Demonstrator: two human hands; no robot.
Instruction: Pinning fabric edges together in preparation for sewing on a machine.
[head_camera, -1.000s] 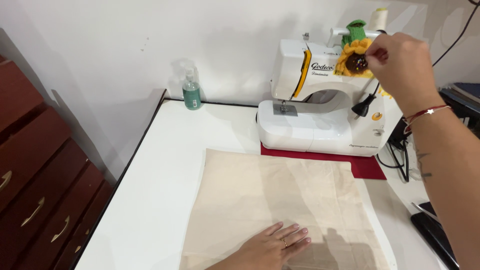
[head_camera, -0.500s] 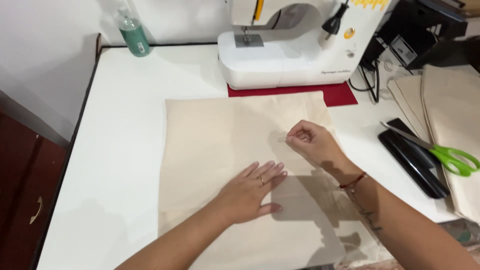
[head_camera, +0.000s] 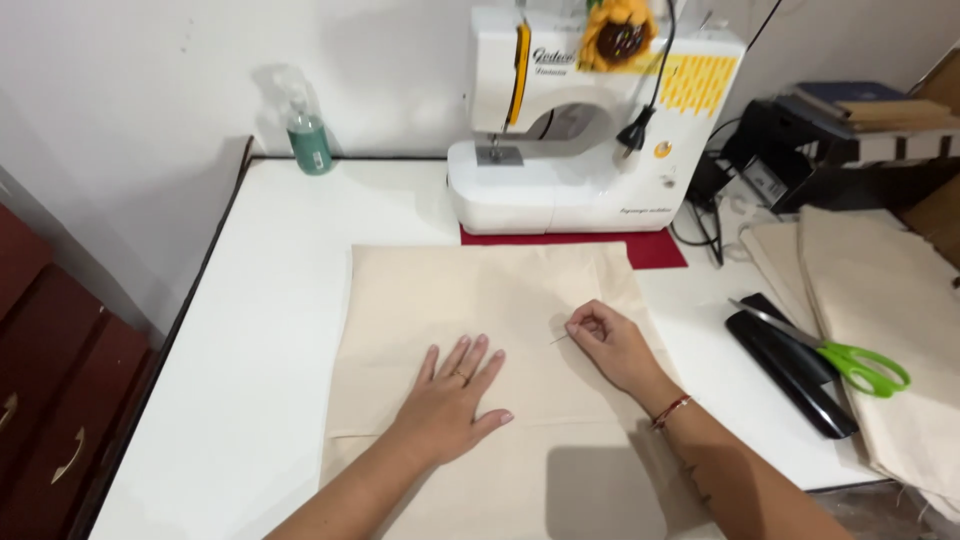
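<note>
- The left hand (head_camera: 452, 395) lies flat and open, palm down with fingers spread, on the beige fabric (head_camera: 470, 300).
- The right hand (head_camera: 610, 345) rests on the same fabric just to the right of the left one, its fingers pinched shut on a thin pin (head_camera: 558, 339).
- The pin is small and hard to make out; its long axis runs roughly left to right with a slight tilt, the free end pointing left toward the left hand, low against the cloth.
- The fabric lies flat under both hands, a broad rectangle whose far edge runs left to right beyond the fingertips.
- Beyond that edge, past both hands, stands a white sewing machine (head_camera: 570, 190) on a red mat (head_camera: 660, 250), with a sunflower pincushion (head_camera: 620, 30) on top.
- Far left of the left hand, by the wall, stands a green spray bottle (head_camera: 308, 140).
- Right of the right hand lie green-handled scissors (head_camera: 850, 360) across a black case (head_camera: 790, 385), well apart from the pin; further right is a stack of beige cloth (head_camera: 880, 300).
- Nothing lies on the fabric between the two hands.
</note>
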